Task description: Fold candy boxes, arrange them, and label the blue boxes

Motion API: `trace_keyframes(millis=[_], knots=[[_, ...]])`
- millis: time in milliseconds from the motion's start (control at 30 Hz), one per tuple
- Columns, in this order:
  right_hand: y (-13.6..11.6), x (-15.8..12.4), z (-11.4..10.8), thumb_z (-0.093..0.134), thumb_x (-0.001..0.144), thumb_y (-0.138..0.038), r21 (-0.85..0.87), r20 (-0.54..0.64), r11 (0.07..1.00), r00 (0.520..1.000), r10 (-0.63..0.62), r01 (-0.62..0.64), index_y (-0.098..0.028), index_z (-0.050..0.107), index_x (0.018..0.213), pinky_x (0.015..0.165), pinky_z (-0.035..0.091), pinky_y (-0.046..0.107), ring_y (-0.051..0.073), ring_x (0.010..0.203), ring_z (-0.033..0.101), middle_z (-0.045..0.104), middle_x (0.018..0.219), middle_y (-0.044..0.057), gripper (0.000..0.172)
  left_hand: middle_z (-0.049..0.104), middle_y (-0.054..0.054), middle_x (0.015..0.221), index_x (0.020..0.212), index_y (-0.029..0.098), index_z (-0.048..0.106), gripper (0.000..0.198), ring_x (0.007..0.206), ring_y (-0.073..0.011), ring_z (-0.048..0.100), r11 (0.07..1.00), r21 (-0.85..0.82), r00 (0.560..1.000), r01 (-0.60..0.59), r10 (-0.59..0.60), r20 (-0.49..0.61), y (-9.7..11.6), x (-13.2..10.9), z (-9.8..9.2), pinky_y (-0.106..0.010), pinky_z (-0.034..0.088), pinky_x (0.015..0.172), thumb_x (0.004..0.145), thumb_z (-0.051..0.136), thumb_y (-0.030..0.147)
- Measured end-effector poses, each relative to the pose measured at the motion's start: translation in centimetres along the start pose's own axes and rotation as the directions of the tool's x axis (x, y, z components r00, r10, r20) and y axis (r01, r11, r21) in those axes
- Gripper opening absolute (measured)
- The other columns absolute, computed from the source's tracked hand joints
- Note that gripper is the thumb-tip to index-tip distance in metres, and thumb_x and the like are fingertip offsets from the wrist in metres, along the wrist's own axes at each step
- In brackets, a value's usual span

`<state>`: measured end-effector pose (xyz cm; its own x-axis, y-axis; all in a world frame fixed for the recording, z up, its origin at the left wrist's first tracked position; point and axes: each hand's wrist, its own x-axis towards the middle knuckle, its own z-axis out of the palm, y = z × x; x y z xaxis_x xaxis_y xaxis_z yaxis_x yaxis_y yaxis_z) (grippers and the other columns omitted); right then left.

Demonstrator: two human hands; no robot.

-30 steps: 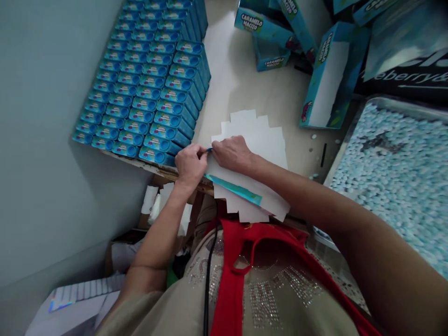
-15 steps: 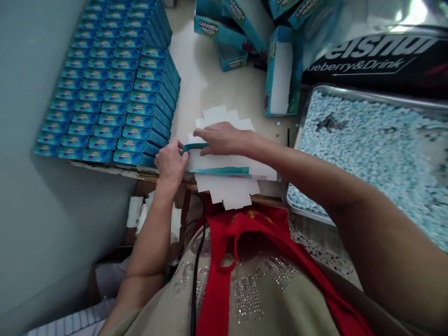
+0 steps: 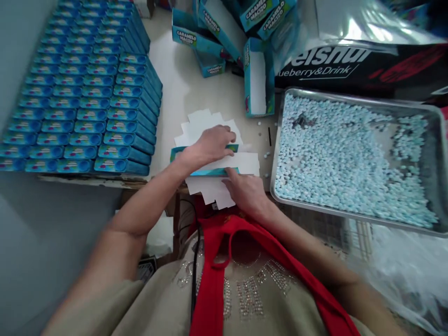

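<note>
An unfolded cardboard box blank lies white side up at the table's front edge, its notched flaps spread on the far and near sides. Two blue-printed strips stand folded along it. My left hand reaches over the blank, with fingers and thumb curled around the right part of the far blue strip. Lower down, my right hand pinches the right end of the near strip between thumb and fingers. The palm side of both hands is hidden.
Tall stacks of blue boxes stand at left. Open boxes are heaped at the back. A metal tray of pale blue candies is on the right, before a black carton. Loose candies and a thin dark stick lie between.
My left hand has moved from the strip's left end to its right part. My right hand has left the far strip for the near one. The view has shifted right.
</note>
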<state>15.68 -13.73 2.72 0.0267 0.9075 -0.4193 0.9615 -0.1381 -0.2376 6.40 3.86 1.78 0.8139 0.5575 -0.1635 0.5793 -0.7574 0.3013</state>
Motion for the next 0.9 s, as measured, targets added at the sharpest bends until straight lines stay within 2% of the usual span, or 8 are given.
trace_keyframes(millis=[167,267,333,433,567,667,767,900], knots=[[0.8,2.4,-0.7,0.046,0.108,-0.053,0.083,-0.144,0.994,0.986,0.089,-0.078,-0.019,0.066,0.121,0.069,0.042,0.031,0.028,0.094,0.072,0.075,0.115,0.016,0.042,0.075,-0.004,0.083,0.088,0.021,0.076,0.016,0.092,-0.0256,0.07,0.985,-0.119,0.988,0.129,-0.117,0.105,-1.8,1.6,-1.8,-0.032,0.049,0.081,0.075,0.068,0.02],[2.4,4.6,-1.7,0.052,0.103,-0.039,0.157,-0.27,0.986,0.957,0.102,-0.061,-0.019,0.066,0.115,0.074,0.042,0.033,0.028,0.097,0.069,0.073,0.116,0.016,0.027,0.072,-0.003,0.076,0.092,0.02,0.074,0.021,0.081,-0.0239,0.07,0.913,-0.242,0.945,0.328,-0.312,0.102,-2.7,-0.4,-2.8,-0.032,0.05,0.075,0.071,0.069,0.021],[2.6,6.3,-1.9,0.052,0.096,-0.026,0.216,-0.292,0.976,0.951,0.103,-0.04,-0.019,0.063,0.118,0.076,0.042,0.034,0.028,0.096,0.069,0.075,0.11,0.014,0.026,0.073,-0.005,0.083,0.097,0.02,0.071,0.023,0.083,-0.0251,0.07,0.857,-0.264,0.89,0.443,-0.456,0.016,-2.1,-2.3,-2.4,-0.034,0.051,0.077,0.074,0.068,0.02],[2.2,8.3,-1.3,0.054,0.087,-0.023,0.338,-0.279,0.935,0.938,0.205,-0.104,-0.015,0.05,0.134,0.077,0.044,0.036,0.031,0.093,0.07,0.076,0.099,0.012,0.048,0.074,-0.008,0.092,0.103,0.021,0.066,0.023,0.09,-0.0275,0.07,0.755,-0.337,0.763,0.562,-0.631,-0.141,-0.4,-4.8,-0.1,-0.037,0.052,0.082,0.08,0.064,0.02],[1.8,8.9,-0.5,0.06,0.084,-0.03,0.443,-0.213,0.88,0.933,0.289,-0.171,-0.011,0.042,0.142,0.079,0.048,0.037,0.032,0.096,0.072,0.077,0.098,0.013,0.064,0.072,-0.006,0.085,0.113,0.024,0.063,0.036,0.088,-0.0292,0.071,0.634,-0.507,0.644,0.585,-0.742,-0.184,0.6,-6.1,3.2,-0.038,0.052,0.083,0.078,0.067,0.017],[1.1,8.7,-1.1,0.054,0.089,-0.023,0.255,-0.127,0.943,0.959,0.254,-0.216,-0.014,0.055,0.131,0.08,0.049,0.038,0.032,0.097,0.073,0.077,0.105,0.018,0.042,0.07,-0.004,0.079,0.123,0.024,0.062,0.05,0.087,-0.0305,0.072,0.602,-0.566,0.643,0.564,-0.75,-0.157,0.2,-6.3,4.8,-0.039,0.053,0.084,0.074,0.067,0.014],[0.0,8.7,-2.1,0.046,0.093,-0.011,0.048,-0.071,0.985,0.983,0.168,-0.165,-0.015,0.056,0.134,0.082,0.049,0.038,0.031,0.097,0.074,0.076,0.109,0.02,0.043,0.073,-0.003,0.082,0.126,0.025,0.062,0.055,0.087,-0.028,0.072,0.574,-0.641,0.659,0.51,-0.74,-0.138,-0.3,-6.5,5.5,-0.038,0.054,0.083,0.072,0.066,0.014],[0.4,9.1,-2.0,0.048,0.089,-0.014,0.119,-0.11,0.977,0.976,0.189,-0.175,-0.015,0.056,0.134,0.08,0.05,0.039,0.032,0.093,0.072,0.076,0.104,0.018,0.046,0.074,-0.001,0.086,0.117,0.021,0.067,0.047,0.072,-0.0187,0.066,0.406,-0.857,0.742,0.318,-0.669,-0.041,-1.1,-6.8,5.3,-0.029,0.054,0.069,0.07,0.061,0.015]])
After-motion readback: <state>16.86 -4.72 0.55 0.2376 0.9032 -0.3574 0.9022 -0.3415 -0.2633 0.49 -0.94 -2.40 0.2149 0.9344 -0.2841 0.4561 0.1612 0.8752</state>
